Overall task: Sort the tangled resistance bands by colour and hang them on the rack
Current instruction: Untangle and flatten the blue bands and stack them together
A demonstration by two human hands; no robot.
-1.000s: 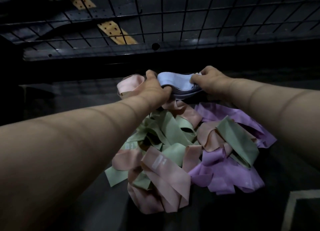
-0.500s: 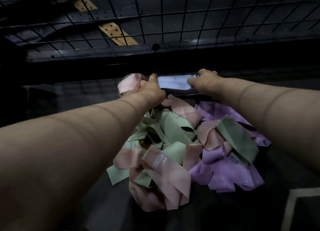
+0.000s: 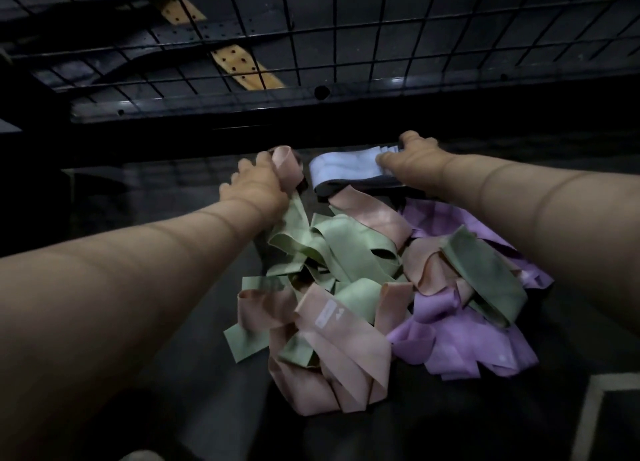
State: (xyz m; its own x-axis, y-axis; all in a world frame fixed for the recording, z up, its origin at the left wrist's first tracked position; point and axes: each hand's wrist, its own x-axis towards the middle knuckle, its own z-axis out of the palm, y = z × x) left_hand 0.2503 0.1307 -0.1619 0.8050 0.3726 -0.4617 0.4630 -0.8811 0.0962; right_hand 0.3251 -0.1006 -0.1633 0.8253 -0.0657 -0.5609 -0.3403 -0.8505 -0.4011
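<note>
A tangled heap of flat resistance bands lies on the dark surface: green bands [image 3: 346,249] in the middle, pink bands [image 3: 343,339] at the front, purple bands [image 3: 464,339] to the right. At the heap's far edge my right hand [image 3: 412,156] grips one end of a stack of pale blue bands [image 3: 346,164]. My left hand [image 3: 256,183] has its fingers curled round a pink band loop [image 3: 287,166] at the far left of the heap. The black wire grid rack [image 3: 311,45] stands behind the heap.
A dark metal rail [image 3: 242,104] runs along the rack's base. Behind the grid lie perforated yellow strips [image 3: 239,62] and dark straps. A pale line [image 3: 588,415] marks the floor at the lower right.
My left hand let go of the blue bands and moved left onto the pink loop. My right hand kept the blue stack and shifted right and a little farther away.
</note>
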